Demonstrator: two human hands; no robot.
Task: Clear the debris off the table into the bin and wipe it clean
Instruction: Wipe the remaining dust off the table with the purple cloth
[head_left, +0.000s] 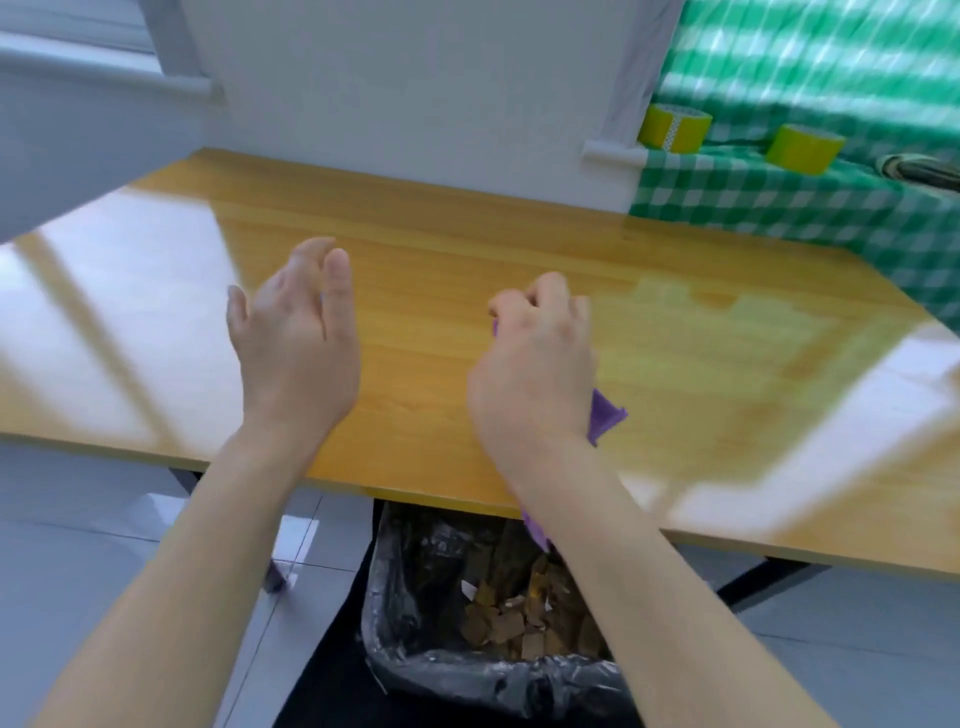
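Observation:
A glossy wooden table (426, 249) fills the middle of the view. My right hand (535, 364) is above its near half, fingers curled round a purple cloth (605, 413) whose corners stick out beside and below the wrist. My left hand (293, 332) hovers over the table to the left, fingers straight and holding nothing. Below the table's near edge stands a bin (415, 654) lined with a black bag, with brown and white scraps (509, 618) inside. I see no debris on the tabletop.
A green checked cloth (779, 202) covers a surface at the back right, bearing two yellow-green tape rolls (674, 127) (802, 148). A white wall panel (415, 104) stands behind the table. Grey floor tiles (104, 545) lie to the left of the bin.

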